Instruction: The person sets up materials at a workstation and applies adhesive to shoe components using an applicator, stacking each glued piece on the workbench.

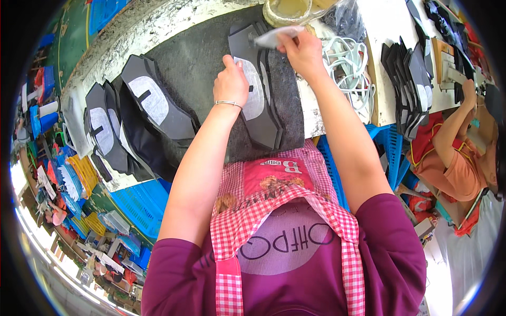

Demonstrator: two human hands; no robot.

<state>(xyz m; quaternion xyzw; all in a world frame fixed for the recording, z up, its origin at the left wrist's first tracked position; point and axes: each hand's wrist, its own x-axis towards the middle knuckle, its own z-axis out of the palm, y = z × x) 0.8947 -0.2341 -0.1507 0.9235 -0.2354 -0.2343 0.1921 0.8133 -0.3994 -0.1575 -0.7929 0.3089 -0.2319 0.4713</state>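
Observation:
My right hand (304,51) pinches a thin, whitish flat piece (275,37), held over the far end of a stack of dark grey cut pieces (263,126). The top piece bears a pale grey rounded patch with a short dark slot. My left hand (231,85), a bracelet at its wrist, is closed at the left edge of this stack. Its curled fingers hide whatever they may hold. Under the stack lies a worn black mat (195,60). Just beyond my right hand stands a crusted round pot (289,10) with yellowish contents.
More patched dark pieces lie to the left, in one stack (158,100) and another (103,126). A pale cord (350,68) lies coiled right of my right hand. Dark strips (406,87) hang over the right-hand table. Blue crates (139,208) stand below; a co-worker's arm (456,124) is at right.

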